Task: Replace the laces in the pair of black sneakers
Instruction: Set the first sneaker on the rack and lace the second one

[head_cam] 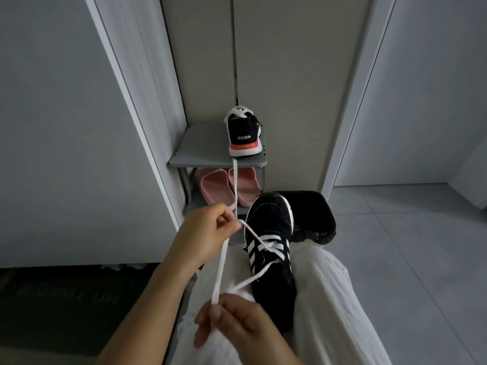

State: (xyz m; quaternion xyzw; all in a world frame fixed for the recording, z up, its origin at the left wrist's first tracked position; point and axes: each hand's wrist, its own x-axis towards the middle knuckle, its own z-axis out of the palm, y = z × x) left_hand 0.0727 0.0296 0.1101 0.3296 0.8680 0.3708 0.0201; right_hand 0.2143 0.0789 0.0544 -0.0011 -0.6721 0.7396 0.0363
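The sneaker (271,248) lies on the lap (325,299), eyelets up for threading. The left hand (207,234) at 10 o'clock and the right hand (238,324) at 6 pinch its lace (220,270) taut.

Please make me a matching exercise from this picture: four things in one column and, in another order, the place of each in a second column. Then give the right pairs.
Things
1. striped sneaker
2. sneaker with the orange heel
3. pink slippers
4. lace of the striped sneaker

Places
A. on the lower shelf
B. pinched by the left hand and the right hand
C. on top of the grey rack
D. on the lap, between the white trouser legs

Pairs: 1-D, 2-C, 3-A, 4-B
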